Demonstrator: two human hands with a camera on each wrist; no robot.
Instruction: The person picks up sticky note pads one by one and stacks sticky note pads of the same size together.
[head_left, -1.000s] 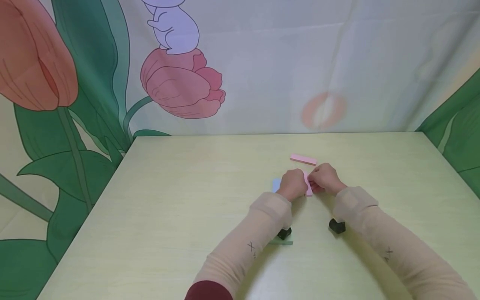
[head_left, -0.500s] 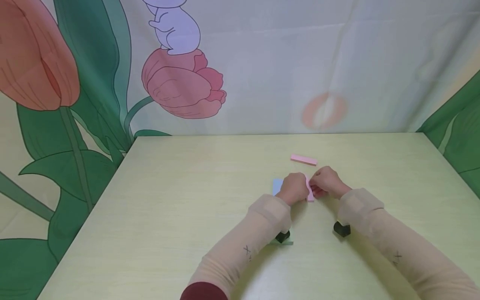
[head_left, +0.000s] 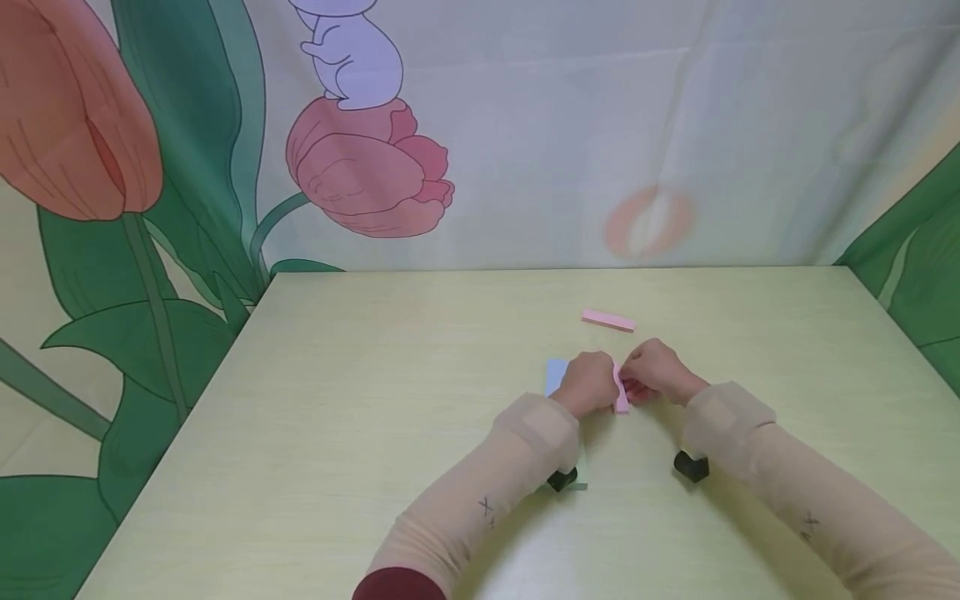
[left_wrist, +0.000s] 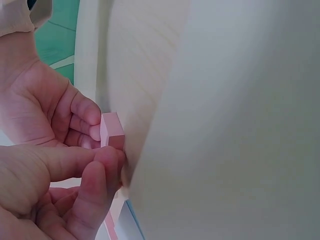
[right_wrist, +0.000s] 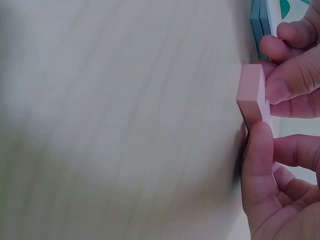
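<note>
A pink rectangular block (head_left: 622, 398) lies lengthwise between the two hands, low over the table. My left hand (head_left: 590, 382) pinches it from its left side, with thumb and fingertips close together in the left wrist view. From the right, my right hand (head_left: 655, 371) grips the same pink block (right_wrist: 250, 85), its thumb and bent fingers against the side in the right wrist view. Part of the block is hidden by fingers. A light blue flat piece (head_left: 554, 373) shows just left of my left hand, partly covered by it.
Beyond the hands, a second pink block (head_left: 608, 320) lies on the pale wooden table (head_left: 360, 400). A pale green piece (head_left: 581, 486) peeks out beneath the left forearm. Behind the table's far edge hangs a printed flower cloth (head_left: 525, 150).
Both hands have shifted a little toward the near side with the pink block between them. The far pink block and the blue piece stay in place.
</note>
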